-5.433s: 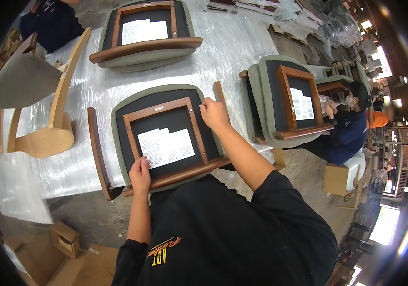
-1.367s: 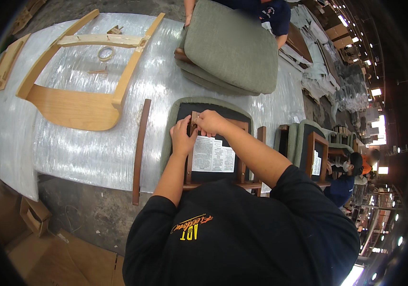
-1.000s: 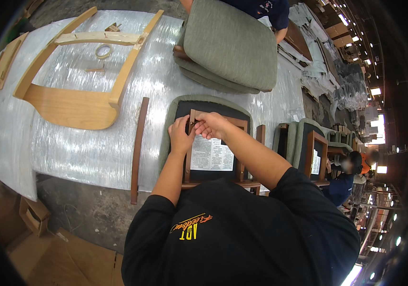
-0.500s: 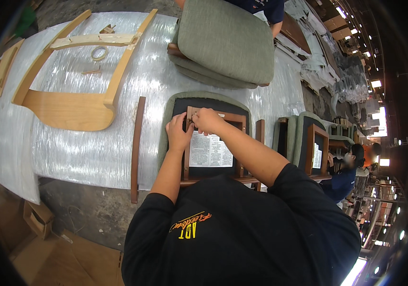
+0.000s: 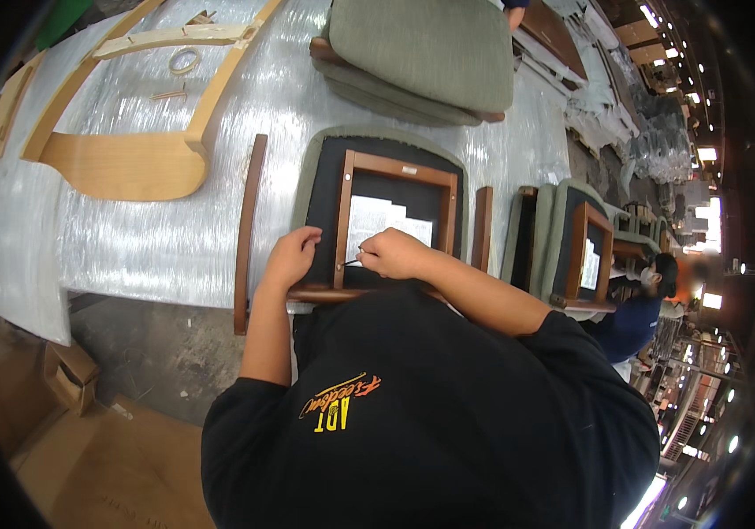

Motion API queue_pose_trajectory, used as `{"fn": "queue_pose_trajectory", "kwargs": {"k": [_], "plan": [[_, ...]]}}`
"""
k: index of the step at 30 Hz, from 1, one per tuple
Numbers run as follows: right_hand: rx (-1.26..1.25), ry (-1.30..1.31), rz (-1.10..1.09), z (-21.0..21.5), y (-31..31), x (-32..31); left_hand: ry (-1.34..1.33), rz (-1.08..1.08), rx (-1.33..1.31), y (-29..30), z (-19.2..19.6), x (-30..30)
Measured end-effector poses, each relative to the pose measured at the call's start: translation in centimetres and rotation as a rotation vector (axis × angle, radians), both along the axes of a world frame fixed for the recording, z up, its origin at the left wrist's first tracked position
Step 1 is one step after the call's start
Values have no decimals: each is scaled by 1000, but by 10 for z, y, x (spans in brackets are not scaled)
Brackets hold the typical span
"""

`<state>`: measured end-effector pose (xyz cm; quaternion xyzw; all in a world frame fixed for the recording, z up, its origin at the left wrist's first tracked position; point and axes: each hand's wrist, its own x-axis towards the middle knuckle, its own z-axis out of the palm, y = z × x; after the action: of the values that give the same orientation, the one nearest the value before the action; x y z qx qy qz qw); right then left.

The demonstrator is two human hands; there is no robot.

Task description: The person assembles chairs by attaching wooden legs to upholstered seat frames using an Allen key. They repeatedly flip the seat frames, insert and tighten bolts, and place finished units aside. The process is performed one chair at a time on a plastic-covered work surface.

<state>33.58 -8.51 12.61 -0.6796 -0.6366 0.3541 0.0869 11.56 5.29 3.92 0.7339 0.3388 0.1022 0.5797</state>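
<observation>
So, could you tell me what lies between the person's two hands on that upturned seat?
In the head view, the left rail of the wooden frame runs between the left hand and the right hand.

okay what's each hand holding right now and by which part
The right hand pinches a thin pale sliver, too small to identify, by its near end. The left hand rests on the upturned seat, gripping nothing.

Upturned seat (image 5: 324,203) lies on table (image 5: 130,238), curved frame (image 5: 122,163) left.
</observation>
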Motion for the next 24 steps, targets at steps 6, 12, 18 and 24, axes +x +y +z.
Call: {"fn": "queue_pose_trajectory", "kwargs": {"k": [6,12,18,24], "plan": [[7,18,-189,-11,-19,-29,91,-1,74,-44,28,-50],[21,-156,-112,16,-12,-45,335,35,351,-63,38,-43],[39,-281,-43,41,-16,-69,733,-142,276,-63,39,-6],[94,-390,-28,43,-17,-83,793,-187,247,-58,31,10]]}}
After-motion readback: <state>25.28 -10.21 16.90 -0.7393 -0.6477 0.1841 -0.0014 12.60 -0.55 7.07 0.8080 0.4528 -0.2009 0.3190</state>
